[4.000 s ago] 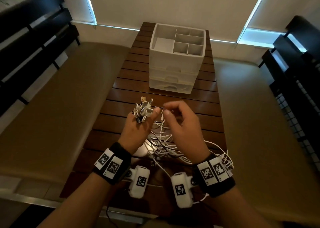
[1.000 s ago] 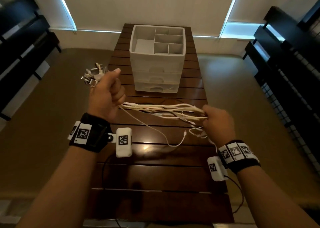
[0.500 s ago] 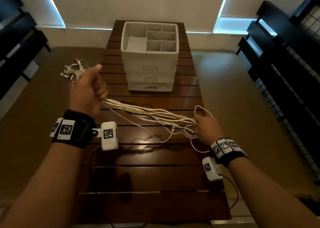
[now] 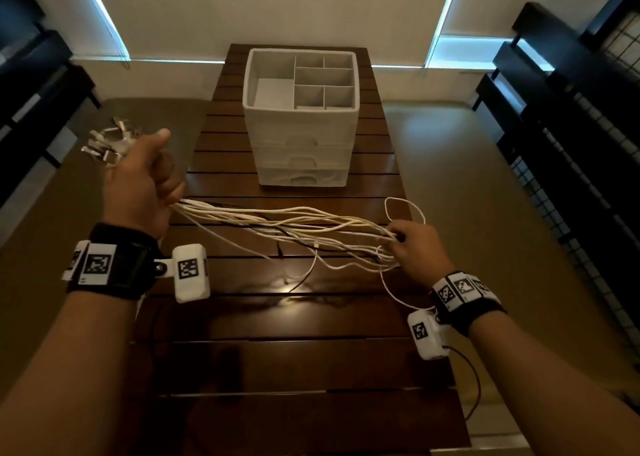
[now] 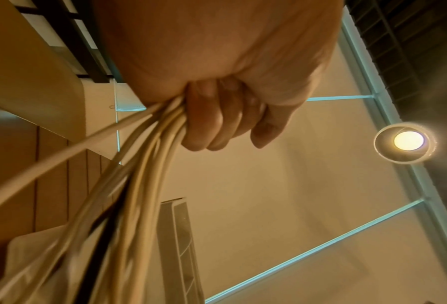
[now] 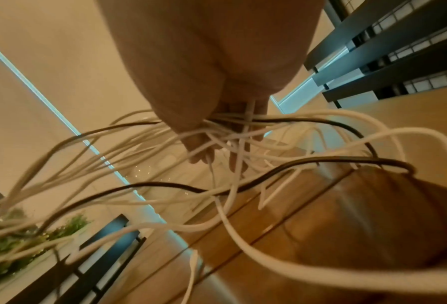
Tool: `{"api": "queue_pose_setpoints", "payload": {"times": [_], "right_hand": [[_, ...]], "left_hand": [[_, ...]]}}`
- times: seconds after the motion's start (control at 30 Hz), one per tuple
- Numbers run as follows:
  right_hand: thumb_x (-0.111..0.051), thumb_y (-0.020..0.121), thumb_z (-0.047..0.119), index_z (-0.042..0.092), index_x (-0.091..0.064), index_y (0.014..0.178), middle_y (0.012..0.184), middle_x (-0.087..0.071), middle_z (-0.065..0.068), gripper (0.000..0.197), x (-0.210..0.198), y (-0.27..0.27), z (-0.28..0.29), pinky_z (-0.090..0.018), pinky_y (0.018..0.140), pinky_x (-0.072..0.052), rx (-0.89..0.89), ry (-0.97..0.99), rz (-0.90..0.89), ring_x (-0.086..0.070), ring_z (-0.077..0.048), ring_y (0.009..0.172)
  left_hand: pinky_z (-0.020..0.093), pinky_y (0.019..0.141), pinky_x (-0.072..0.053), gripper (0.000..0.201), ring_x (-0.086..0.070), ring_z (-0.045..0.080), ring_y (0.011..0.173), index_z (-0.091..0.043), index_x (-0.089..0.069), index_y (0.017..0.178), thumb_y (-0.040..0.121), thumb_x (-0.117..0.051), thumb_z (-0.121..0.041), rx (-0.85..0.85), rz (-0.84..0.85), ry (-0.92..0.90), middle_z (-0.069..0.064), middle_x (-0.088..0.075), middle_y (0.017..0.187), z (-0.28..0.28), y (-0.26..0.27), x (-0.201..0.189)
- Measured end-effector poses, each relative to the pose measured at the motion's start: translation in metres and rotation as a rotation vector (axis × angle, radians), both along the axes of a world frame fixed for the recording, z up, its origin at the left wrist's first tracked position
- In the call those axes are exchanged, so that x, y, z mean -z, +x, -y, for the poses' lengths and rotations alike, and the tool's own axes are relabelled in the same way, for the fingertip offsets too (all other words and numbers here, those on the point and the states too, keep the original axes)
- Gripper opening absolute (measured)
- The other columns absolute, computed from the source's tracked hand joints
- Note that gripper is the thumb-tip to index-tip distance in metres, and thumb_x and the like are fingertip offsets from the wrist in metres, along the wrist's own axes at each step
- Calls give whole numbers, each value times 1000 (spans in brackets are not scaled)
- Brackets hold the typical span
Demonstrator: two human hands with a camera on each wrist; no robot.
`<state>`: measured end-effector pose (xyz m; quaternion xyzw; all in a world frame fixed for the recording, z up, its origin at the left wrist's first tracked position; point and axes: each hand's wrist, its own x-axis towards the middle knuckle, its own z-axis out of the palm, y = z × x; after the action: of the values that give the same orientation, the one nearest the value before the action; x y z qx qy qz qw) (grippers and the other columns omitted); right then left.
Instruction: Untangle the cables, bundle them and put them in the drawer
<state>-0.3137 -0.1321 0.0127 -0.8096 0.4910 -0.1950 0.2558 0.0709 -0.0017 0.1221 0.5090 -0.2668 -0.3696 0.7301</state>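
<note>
- The left hand (image 4: 140, 181) is fisted round the plug ends (image 4: 104, 145) of the cables (image 4: 284, 227), held up past the counter's left edge; a second ago it was nearer the middle, so it has drawn outward.
- The right hand (image 4: 417, 251) has its fingers closed on the far part of the strands, lower and further right than a moment back. Four seconds ago both hands sat close together over a heap.
- The cables now stretch between the hands in a loose, nearly straight run above the counter (image 4: 294, 362), with a loop (image 4: 403, 209) and a few slack tails dangling near the right hand.
- I judge the untangling is mostly done; the wrist view shows strands crossing at the right fingers (image 6: 204, 152), so some combing remains before bundling.
- The drawer unit (image 4: 300, 136) stands behind, its drawers closed.
</note>
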Motion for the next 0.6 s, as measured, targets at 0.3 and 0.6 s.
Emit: {"api": "queue_pose_setpoints", "payload": {"times": [0.3,0.6], "right_hand": [[-62,93,57,28,-73,86,77,-68,7,32,-6,11,2,-40,95,-35,-89,-105,-465,-66,-21,92],[-69,91,56,33,-41,155,149,-47,3,73,-48,82,-39,-42,116,-42,-457,-2,21,-45,-14,137]], "left_hand": [[25,43,-11,47,-15,9,44,-27,-32,62,100,-60,-26,-117,-24,58,-9,-21,52,-11,17,7],[19,37,-18,48,-21,9,38,-26,-31,63,94,-67,-31,35,59,122,-9,-26,48,0,-40,20]]}}
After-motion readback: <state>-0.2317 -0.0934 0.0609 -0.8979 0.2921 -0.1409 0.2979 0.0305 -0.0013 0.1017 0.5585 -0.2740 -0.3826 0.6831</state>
